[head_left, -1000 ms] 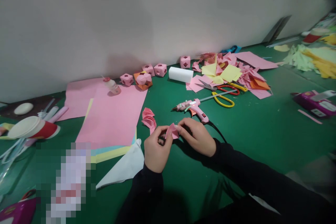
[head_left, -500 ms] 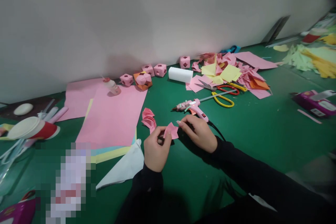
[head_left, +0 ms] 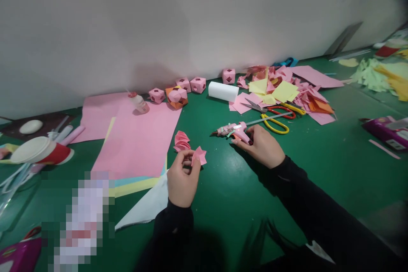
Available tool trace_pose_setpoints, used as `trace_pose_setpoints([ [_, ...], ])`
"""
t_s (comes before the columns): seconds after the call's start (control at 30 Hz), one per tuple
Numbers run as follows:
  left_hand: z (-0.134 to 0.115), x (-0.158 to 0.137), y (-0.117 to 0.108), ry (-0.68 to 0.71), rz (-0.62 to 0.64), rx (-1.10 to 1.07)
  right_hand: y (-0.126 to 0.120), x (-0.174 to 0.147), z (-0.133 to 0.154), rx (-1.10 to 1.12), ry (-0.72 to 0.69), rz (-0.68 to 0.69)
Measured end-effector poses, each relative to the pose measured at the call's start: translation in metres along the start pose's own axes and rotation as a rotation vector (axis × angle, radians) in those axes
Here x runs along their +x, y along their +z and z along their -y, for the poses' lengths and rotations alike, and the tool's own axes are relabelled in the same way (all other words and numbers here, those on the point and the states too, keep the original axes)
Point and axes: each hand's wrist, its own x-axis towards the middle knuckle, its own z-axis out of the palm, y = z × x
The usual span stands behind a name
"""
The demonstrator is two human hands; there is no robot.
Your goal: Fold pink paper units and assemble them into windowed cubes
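1 folded pink paper (head_left: 199, 155) pinched, left hand (head_left: 183, 180) | 1 glue gun (head_left: 236, 130) gripped round handle, right hand (head_left: 267, 146)

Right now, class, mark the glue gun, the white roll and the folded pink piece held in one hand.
Glue gun (head_left: 235, 129): head view, on its pink body.
White roll (head_left: 223, 92): head view, on its curved side.
Folded pink piece (head_left: 199, 155): head view, on its visible paper face.

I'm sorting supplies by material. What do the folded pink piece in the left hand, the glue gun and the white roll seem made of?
Folded pink piece: probably matte paper, with thin edges and sharp creases.
Glue gun: likely smooth plastic, judging by its moulded-looking pink body.
White roll: perhaps matte paper, lacking strong shine, though plastic isn't ruled out.
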Motion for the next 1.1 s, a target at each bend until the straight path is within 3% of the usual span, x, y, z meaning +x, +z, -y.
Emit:
trace_pose_setpoints([
  [0.13,0.001,0.001,0.002,-0.015,0.013,-0.012,0.000,-0.004,0.008,-0.017,-0.035,0.020],
  [0.23,0.001,0.003,0.002,-0.045,0.011,-0.078,-0.005,-0.003,0.016,0.001,0.024,-0.014],
  [0.37,-0.001,0.004,-0.001,-0.075,0.006,-0.234,-0.015,-0.003,0.027,0.265,0.200,-0.009],
  [0.47,-0.003,0.003,-0.001,-0.067,0.014,-0.285,-0.019,-0.006,0.034,0.462,0.237,0.004],
  [0.7,-0.003,-0.002,0.004,-0.040,0.024,-0.271,-0.017,-0.017,0.048,0.475,0.132,-0.029],
  [0.87,-0.004,-0.004,0.005,-0.054,0.043,-0.228,-0.013,-0.025,0.054,0.457,0.012,-0.144],
  [1.1,-0.004,-0.004,0.004,-0.052,0.039,-0.201,-0.008,-0.025,0.052,0.319,-0.024,-0.250],
])
